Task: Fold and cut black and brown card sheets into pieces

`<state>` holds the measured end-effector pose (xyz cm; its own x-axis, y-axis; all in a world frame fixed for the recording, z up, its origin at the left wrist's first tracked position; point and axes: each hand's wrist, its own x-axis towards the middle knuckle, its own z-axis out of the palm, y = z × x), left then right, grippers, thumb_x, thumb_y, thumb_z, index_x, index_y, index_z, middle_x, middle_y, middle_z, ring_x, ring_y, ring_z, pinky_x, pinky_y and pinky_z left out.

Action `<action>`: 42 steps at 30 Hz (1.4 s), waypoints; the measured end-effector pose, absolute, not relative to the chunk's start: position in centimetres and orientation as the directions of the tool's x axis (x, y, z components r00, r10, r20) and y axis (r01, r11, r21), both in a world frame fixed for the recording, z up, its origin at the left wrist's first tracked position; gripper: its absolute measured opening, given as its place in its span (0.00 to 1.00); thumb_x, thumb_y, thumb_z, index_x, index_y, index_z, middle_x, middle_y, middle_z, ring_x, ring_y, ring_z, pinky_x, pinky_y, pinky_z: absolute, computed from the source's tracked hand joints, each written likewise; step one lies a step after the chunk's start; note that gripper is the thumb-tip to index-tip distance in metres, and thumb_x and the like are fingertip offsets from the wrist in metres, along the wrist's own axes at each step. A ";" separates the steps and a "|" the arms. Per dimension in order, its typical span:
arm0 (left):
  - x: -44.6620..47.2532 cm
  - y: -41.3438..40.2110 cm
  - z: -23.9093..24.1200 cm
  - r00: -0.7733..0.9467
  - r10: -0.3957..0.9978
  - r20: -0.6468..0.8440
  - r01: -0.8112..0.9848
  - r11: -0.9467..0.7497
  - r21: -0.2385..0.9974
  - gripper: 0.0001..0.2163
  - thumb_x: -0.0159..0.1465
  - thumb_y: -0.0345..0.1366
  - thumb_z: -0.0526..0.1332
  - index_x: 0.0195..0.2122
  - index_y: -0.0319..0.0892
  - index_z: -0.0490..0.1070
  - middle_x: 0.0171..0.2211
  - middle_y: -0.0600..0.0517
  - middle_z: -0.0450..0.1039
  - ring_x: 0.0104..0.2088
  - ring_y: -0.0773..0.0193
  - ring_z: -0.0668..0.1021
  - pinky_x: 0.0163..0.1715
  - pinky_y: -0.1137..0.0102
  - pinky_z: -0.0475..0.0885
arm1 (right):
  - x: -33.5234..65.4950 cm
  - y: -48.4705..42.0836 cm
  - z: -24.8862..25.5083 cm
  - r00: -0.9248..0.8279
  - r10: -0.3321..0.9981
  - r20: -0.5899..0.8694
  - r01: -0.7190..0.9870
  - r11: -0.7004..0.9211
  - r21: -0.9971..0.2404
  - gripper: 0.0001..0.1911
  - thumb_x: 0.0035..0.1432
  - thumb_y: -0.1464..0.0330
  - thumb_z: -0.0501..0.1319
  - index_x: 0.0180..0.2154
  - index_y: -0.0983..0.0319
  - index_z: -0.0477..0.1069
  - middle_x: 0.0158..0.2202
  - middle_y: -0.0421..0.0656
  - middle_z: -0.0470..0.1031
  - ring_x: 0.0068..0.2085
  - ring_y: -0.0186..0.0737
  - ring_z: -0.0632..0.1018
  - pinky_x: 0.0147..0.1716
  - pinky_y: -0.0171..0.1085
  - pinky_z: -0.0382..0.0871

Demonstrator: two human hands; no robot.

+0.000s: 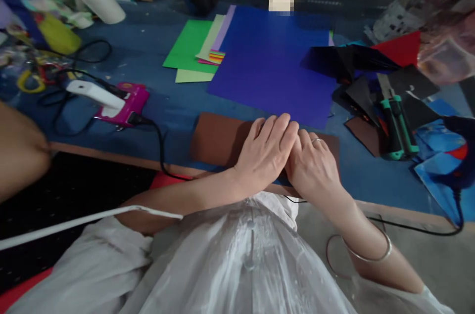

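Observation:
A brown sheet [217,138], seemingly folded paper, lies along the near edge of the blue table. My left hand [265,153] rests on it, palm down, with the fingers laid together and stretched out. Right beside it, touching it, my right hand [315,163] presses down on the sheet's right part. Its fingers are bent a little, one wears a ring, and the fingertips and thumb are hidden. Just beyond both hands lies a large dark blue sheet [274,67] of paper.
Green sheets [191,42] stick out beside the blue one. At left is a magenta power strip [129,101] with a white plug [94,94] and black cords. A green-and-black cutter [399,126] lies at right on dark scraps. A glue gun [460,156] is at far right.

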<state>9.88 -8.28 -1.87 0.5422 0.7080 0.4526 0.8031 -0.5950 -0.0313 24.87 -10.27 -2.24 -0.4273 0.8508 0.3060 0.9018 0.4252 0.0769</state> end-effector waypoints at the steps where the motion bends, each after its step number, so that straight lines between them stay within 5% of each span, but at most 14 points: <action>1: 9.6 -8.3 -1.9 0.539 0.721 0.435 0.811 -0.583 -0.039 0.19 0.75 0.26 0.48 0.63 0.33 0.69 0.60 0.36 0.75 0.59 0.51 0.77 0.61 0.55 0.71 | 24.9 -10.3 -2.2 -0.427 0.849 0.311 0.902 0.426 0.076 0.09 0.72 0.72 0.50 0.41 0.63 0.69 0.35 0.49 0.71 0.35 0.49 0.69 0.36 0.44 0.60; 10: 5.4 -8.0 -1.3 0.566 0.744 0.355 0.821 -0.548 -0.160 0.21 0.74 0.25 0.48 0.66 0.30 0.66 0.60 0.34 0.74 0.58 0.47 0.77 0.59 0.51 0.71 | 24.9 -10.2 -1.8 -0.438 0.850 0.293 0.897 0.432 0.088 0.08 0.73 0.68 0.53 0.39 0.63 0.68 0.35 0.48 0.71 0.35 0.49 0.71 0.35 0.44 0.61; 32: -3.2 -8.3 -0.4 0.361 0.912 0.197 0.932 -0.357 -0.058 0.26 0.71 0.24 0.46 0.68 0.33 0.66 0.59 0.30 0.74 0.56 0.37 0.78 0.55 0.40 0.73 | 25.1 -10.3 -1.5 -0.444 0.854 0.270 0.893 0.445 0.060 0.08 0.74 0.67 0.54 0.41 0.62 0.67 0.37 0.50 0.74 0.36 0.51 0.73 0.35 0.44 0.64; 42: -5.0 -8.6 -0.5 0.366 0.909 0.198 0.930 -0.363 -0.050 0.30 0.70 0.25 0.46 0.73 0.45 0.57 0.59 0.34 0.74 0.56 0.38 0.78 0.55 0.40 0.74 | 25.1 -10.3 -1.5 -0.441 0.859 0.259 0.895 0.441 0.062 0.08 0.74 0.67 0.53 0.41 0.62 0.67 0.37 0.50 0.74 0.36 0.50 0.73 0.35 0.44 0.64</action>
